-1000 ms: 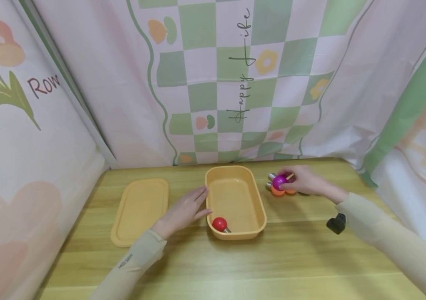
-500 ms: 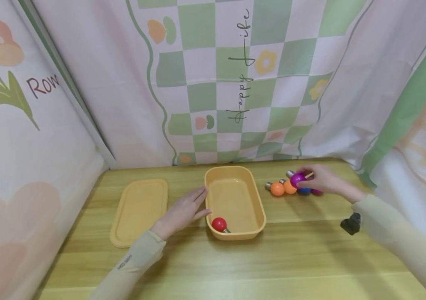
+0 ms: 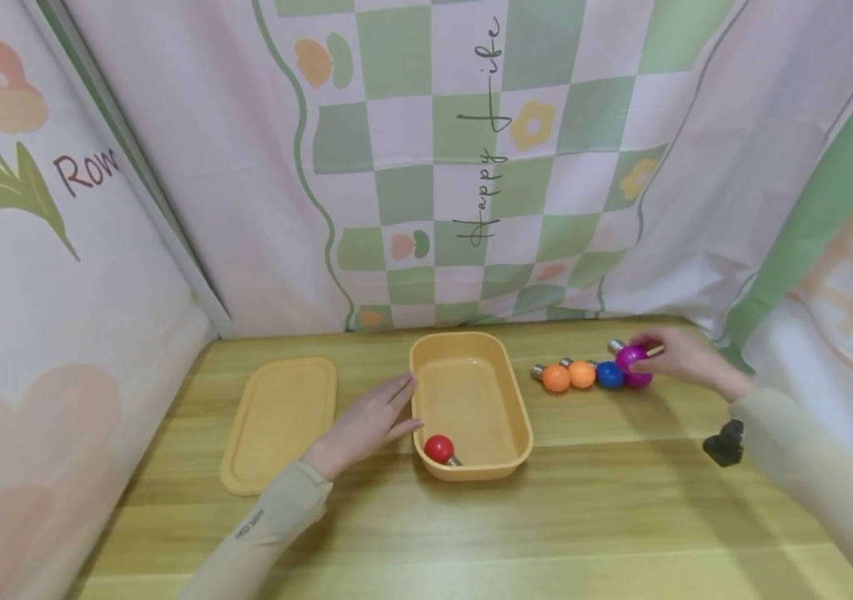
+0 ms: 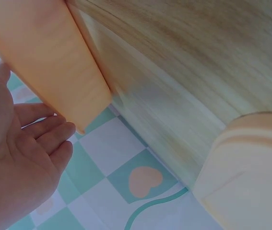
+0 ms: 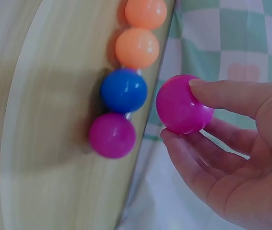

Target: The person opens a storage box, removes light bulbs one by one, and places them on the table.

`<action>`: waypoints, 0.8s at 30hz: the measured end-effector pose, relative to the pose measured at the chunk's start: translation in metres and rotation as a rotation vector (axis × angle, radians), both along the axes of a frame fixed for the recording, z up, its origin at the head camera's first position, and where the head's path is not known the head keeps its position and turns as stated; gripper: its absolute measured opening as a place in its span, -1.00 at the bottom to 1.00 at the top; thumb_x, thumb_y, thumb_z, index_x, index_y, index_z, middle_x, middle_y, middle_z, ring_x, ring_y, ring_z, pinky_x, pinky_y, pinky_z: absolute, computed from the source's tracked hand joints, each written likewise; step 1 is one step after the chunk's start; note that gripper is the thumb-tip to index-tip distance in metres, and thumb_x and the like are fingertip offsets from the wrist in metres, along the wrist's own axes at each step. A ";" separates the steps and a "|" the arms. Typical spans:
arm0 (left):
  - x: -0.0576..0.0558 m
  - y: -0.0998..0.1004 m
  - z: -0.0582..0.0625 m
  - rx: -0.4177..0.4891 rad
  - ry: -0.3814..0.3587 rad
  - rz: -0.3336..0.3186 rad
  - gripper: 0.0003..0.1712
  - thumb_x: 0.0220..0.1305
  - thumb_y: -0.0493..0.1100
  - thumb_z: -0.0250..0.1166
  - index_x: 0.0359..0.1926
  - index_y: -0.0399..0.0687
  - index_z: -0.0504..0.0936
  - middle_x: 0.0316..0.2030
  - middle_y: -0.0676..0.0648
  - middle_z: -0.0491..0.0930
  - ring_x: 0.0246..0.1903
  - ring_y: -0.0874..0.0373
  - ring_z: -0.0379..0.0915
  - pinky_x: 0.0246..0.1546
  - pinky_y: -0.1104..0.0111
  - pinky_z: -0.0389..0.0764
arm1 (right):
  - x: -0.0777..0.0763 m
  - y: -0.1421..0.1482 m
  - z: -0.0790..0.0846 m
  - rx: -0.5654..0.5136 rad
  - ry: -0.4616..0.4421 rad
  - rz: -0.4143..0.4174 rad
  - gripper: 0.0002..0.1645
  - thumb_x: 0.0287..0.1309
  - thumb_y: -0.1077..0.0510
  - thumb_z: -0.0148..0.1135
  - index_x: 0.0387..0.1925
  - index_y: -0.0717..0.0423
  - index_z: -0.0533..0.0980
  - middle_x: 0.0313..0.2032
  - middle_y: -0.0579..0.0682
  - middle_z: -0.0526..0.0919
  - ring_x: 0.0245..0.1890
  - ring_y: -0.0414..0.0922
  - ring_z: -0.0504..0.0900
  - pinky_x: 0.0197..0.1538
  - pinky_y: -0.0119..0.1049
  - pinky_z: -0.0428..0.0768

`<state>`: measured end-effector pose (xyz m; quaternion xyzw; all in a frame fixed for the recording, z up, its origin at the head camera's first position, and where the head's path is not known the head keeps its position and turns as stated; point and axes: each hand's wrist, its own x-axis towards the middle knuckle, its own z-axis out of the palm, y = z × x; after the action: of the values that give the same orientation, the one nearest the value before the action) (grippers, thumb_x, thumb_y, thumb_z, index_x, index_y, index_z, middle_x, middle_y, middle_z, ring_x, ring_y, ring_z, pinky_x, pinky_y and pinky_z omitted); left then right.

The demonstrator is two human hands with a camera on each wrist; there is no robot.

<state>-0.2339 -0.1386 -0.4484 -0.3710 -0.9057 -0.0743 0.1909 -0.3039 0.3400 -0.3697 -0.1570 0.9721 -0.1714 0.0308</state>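
Note:
My right hand (image 3: 679, 358) pinches a purple light bulb (image 3: 629, 360) between thumb and fingers, its metal base pointing up and left. It hangs over the right end of a row of bulbs, overlapping another purple bulb (image 5: 112, 135) in the head view. Further left in that row lie a blue bulb (image 3: 609, 375) and two orange bulbs (image 3: 556, 378). My left hand (image 3: 364, 425) touches the left rim of a yellow plastic box (image 3: 474, 404), fingers extended along its outside and thumb at the rim. A red bulb (image 3: 439, 449) lies in the box's near left corner.
The yellow lid (image 3: 281, 425) lies flat on the wooden table (image 3: 501, 533), left of the box. Patterned cloth (image 3: 464, 167) hangs close behind the table's back edge and along both sides. A black device (image 3: 725, 443) sits at my right wrist.
My right hand has carried the purple bulb rightward along the row, uncovering the orange and blue bulbs. My left hand and the box have stayed put.

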 end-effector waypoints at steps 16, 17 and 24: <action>-0.001 -0.001 -0.002 -0.009 0.013 0.002 -0.25 0.36 0.09 0.24 0.27 -0.47 0.43 0.27 -0.40 0.47 0.24 -0.18 0.49 0.27 0.10 0.58 | -0.004 0.044 -0.013 -0.036 -0.047 -0.069 -0.37 0.08 0.08 0.43 0.01 0.52 0.48 -0.07 0.48 0.62 -0.07 0.38 0.57 -0.04 0.28 0.54; -0.001 -0.001 -0.002 -0.009 0.015 0.001 -0.26 0.36 0.09 0.24 0.27 -0.47 0.43 0.26 -0.40 0.47 0.24 -0.18 0.50 0.27 0.10 0.58 | -0.004 0.046 -0.014 -0.036 -0.048 -0.073 -0.37 0.09 0.08 0.42 0.01 0.51 0.48 -0.07 0.48 0.62 -0.07 0.38 0.57 -0.03 0.29 0.54; -0.002 -0.001 -0.003 -0.008 0.021 -0.003 -0.27 0.36 0.08 0.24 0.27 -0.47 0.43 0.26 -0.40 0.48 0.23 -0.19 0.51 0.26 0.09 0.59 | -0.003 0.054 -0.017 -0.052 -0.064 -0.075 -0.40 0.10 0.11 0.39 -0.01 0.55 0.48 -0.08 0.50 0.61 -0.08 0.39 0.58 -0.02 0.31 0.54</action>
<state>-0.2357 -0.1397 -0.4517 -0.3739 -0.9034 -0.0671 0.1990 -0.3065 0.3943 -0.3863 -0.1157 0.9711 -0.2025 0.0511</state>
